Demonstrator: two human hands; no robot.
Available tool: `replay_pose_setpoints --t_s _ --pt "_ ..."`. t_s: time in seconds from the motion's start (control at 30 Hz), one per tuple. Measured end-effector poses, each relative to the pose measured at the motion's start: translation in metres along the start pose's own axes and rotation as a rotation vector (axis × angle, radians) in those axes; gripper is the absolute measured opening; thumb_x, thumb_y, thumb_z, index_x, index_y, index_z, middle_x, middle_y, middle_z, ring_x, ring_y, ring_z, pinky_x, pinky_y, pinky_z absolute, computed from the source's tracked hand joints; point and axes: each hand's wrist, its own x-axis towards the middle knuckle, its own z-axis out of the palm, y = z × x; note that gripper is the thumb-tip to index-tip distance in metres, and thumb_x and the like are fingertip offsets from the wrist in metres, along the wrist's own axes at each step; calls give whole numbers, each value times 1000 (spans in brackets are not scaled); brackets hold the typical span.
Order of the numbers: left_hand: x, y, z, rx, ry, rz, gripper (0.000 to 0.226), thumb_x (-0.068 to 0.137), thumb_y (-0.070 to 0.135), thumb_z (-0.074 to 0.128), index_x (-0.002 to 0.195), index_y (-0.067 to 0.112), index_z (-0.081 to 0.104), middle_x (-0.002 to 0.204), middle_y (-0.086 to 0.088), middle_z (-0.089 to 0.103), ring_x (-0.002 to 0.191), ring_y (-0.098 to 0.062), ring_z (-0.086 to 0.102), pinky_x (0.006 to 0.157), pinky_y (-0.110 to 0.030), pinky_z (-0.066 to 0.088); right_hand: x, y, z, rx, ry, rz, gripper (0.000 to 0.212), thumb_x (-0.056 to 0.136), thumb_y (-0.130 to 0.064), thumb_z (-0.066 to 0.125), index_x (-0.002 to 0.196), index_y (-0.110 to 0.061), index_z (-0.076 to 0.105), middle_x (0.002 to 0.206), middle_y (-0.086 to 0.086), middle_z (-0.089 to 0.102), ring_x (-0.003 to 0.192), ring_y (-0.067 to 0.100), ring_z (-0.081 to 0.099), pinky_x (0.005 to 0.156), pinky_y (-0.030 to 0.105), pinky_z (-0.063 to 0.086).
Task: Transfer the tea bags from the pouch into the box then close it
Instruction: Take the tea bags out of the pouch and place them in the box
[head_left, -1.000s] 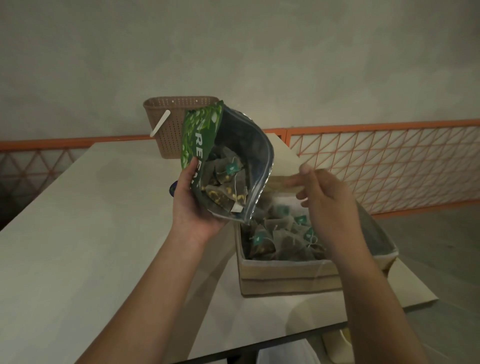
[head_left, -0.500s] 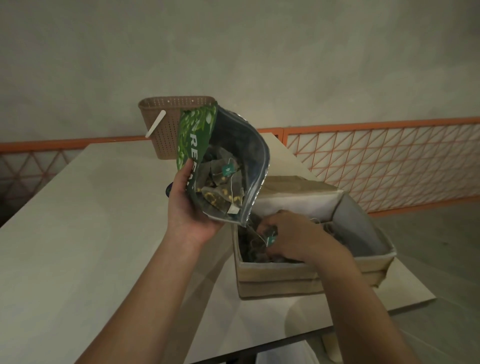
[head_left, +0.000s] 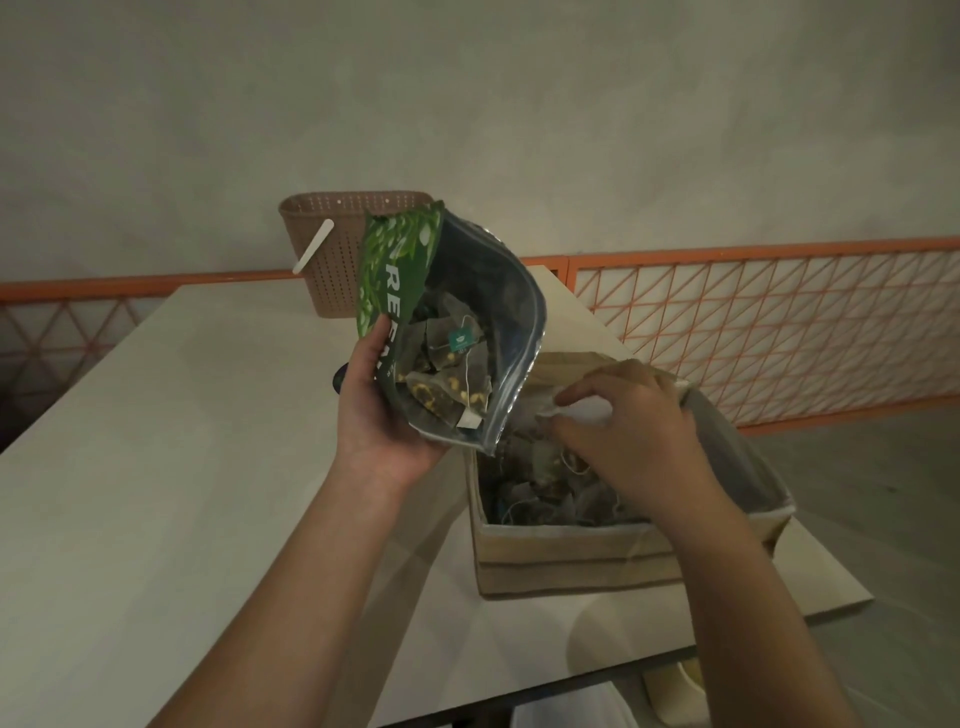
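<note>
Green pouch (head_left: 400, 270), mouth open and tilted, is gripped by the left hand (head_left: 376, 410), tea bags (head_left: 447, 379) showing inside. Just right of it, the right hand (head_left: 631, 434) reaches into the box (head_left: 571, 561) on the counter (head_left: 156, 467), fingers curled; whether they pinch a bag, I cannot tell

A dim room with a grey wall (head_left: 467, 104) and a pale surface (head_left: 156, 467).
An orange rail (head_left: 753, 247) with criss-cross bars runs along the wall, behind the surface. A brown basket (head_left: 332, 244) with little holes stands at the far end. The grey floor (head_left: 883, 493) shows on the right.
</note>
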Motion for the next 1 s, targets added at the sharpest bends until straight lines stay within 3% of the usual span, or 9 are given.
replay_pose_setpoints --t_s 0.1,0.2,0.27,0.33,0.4,0.47,0.57,0.73,1.0 --pt "0 -1 0 -1 3 1 57 96 55 54 142 22 61 140 -8 64 122 -31 62 101 -44 51 -3 1 5 -43 -313 1 34 80 -58 67 106 -36 68 107 -16 55 108 9 51 97 39 44" --pt "0 -1 0 -9 -4 7 57 95 54 56 141 22 62 141 -8 64 124 -31 61 102 -44 50 -8 -4 3 116 -484 -6 19 83 -47 69 99 -37 68 95 -19 64 89 -1 59 82 24 47" --pt "2 0 -2 2 -6 6 58 95 54 56 144 23 59 146 -6 60 132 -30 56 110 -44 46 -8 -10 -1 210 -359 -53 8 87 -38 68 92 -38 63 95 -19 64 89 -1 59 76 18 47" --pt "3 1 -3 13 -11 -3 59 96 55 55 145 24 58 148 -6 58 138 -29 51 115 -46 41 -9 -19 -5 382 -68 -103 13 89 -25 65 86 -34 58 97 -11 61 88 4 59 73 20 50" --pt "4 1 -3 16 -28 -10 60 97 56 52 147 22 56 149 -8 57 140 -30 50 114 -47 42 -11 -29 -7 579 183 -162 15 84 -18 63 85 -31 57 102 -5 53 93 11 58 82 23 51" --pt "4 0 -3 15 -43 -7 63 98 57 48 149 20 54 149 -10 56 140 -30 51 110 -46 47 -15 -40 -4 599 219 -231 17 82 -19 66 92 -33 62 110 -7 46 105 12 53 91 18 45" --pt "3 -1 -1 19 -39 9 67 98 59 46 149 16 53 151 -12 55 141 -30 49 104 -42 52 -16 -49 12 295 277 -340 21 80 -25 73 100 -32 69 123 -2 43 117 18 44 93 24 43" --pt "4 -3 -3 32 -25 21 68 95 59 52 149 17 53 152 -12 53 143 -30 48 119 -44 36 -10 -62 37 -108 417 -239 39 68 -50 80 96 -25 68 111 6 51 101 27 51 77 41 50" --pt "3 -4 -6 34 -15 37 67 94 57 53 147 18 55 151 -11 55 143 -29 48 120 -45 34 -2 -58 40 79 438 -243 10 73 -33 82 79 -29 77 97 5 56 93 27 54 70 43 54"
